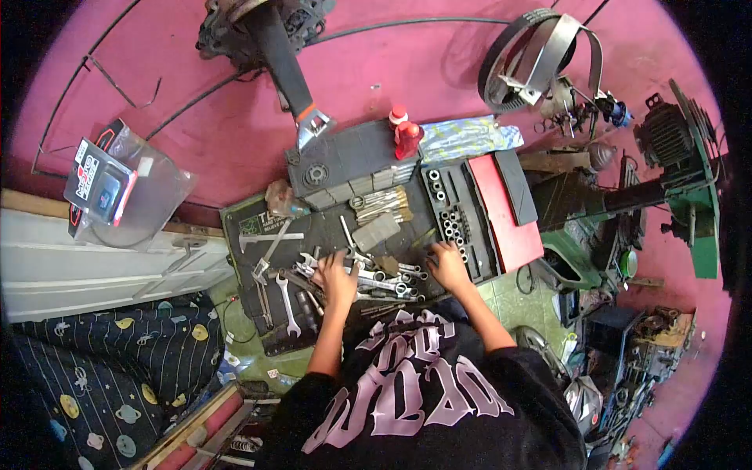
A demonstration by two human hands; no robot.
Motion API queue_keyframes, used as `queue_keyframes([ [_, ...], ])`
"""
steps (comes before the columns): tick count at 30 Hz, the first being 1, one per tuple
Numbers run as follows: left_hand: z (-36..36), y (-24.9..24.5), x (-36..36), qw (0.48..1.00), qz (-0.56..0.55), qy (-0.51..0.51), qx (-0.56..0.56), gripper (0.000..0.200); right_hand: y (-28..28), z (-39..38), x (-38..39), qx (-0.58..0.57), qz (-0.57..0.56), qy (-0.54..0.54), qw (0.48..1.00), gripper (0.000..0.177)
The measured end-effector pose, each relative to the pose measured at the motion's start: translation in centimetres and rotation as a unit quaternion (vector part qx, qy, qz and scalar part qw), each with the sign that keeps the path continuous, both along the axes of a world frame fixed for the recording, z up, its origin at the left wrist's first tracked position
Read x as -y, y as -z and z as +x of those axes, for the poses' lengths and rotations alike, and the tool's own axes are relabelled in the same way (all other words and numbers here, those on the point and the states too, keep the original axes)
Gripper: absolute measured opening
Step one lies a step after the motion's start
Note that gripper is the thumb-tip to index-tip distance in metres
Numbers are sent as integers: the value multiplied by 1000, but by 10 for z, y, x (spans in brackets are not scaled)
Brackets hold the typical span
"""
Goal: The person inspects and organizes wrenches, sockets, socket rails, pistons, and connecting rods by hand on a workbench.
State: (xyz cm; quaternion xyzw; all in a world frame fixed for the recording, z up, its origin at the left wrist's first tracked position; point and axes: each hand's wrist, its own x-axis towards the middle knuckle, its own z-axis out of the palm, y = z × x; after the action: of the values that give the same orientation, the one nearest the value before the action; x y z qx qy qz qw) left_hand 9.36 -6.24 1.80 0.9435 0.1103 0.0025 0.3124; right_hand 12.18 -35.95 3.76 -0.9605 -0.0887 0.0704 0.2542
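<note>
My left hand (338,280) is over a heap of metal wrenches (380,286), its thumb and fingers apart; nothing shows held in it. My right hand (448,265) is beside the socket set case (482,235), at its near left edge. Those fingers are curled together, and whatever they may hold is hidden. Several round sockets (453,223) stand in the case. A large wrench (287,305) lies left of the heap, near a caliper-like metal tool (270,249). A grey block (376,232) and a row of thin tools (381,205) lie farther back on the dark mat (325,227).
Red bottles (407,139) and a patterned packet (470,141) stand behind the tools, beside a dark grey case (345,168). A green machine (697,211) with a motor is at right. Drive belts (533,59) hang on the pink wall. A white door (110,262) is at left.
</note>
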Motion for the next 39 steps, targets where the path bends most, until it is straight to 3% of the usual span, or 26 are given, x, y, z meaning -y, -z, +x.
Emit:
queue_keyframes([
  [3, 20, 10, 7, 996, 57, 64, 16, 53, 31, 11, -16, -8, -58, -63, 996, 34],
  [7, 47, 18, 15, 987, 101, 121, 23, 68, 29, 37, -49, 23, -118, -78, 990, 44],
  [9, 53, 19, 20, 987, 91, 130, 16, 76, 34, 49, -63, 67, -122, -76, 987, 53],
  [10, 57, 24, 21, 985, 100, 138, 10, 77, 35, 56, -68, 66, -136, -85, 985, 68],
  [14, 61, 40, 25, 979, 134, 152, -10, 78, 35, 71, -79, 68, -173, -122, 975, 78],
  [20, 62, 42, 17, 975, 119, 186, -9, 74, 62, 70, -74, 88, -197, -151, 965, 73],
  [25, 61, 34, 11, 969, 95, 224, 37, 71, 42, 47, -68, 91, -204, -148, 964, 69],
  [28, 60, 33, 18, 966, 103, 226, 70, 69, 39, 38, -59, -7, -189, -117, 975, 74],
  [31, 57, 42, 27, 979, 74, 165, 89, 64, 45, 31, -52, 56, -184, -101, 976, 72],
  [37, 49, 41, 37, 982, 134, 104, 82, 54, 60, 30, -44, 80, -140, -118, 980, 76],
  [39, 46, 40, 38, 986, 129, 99, 26, 51, 63, 30, -44, 80, -131, -120, 981, 78],
])
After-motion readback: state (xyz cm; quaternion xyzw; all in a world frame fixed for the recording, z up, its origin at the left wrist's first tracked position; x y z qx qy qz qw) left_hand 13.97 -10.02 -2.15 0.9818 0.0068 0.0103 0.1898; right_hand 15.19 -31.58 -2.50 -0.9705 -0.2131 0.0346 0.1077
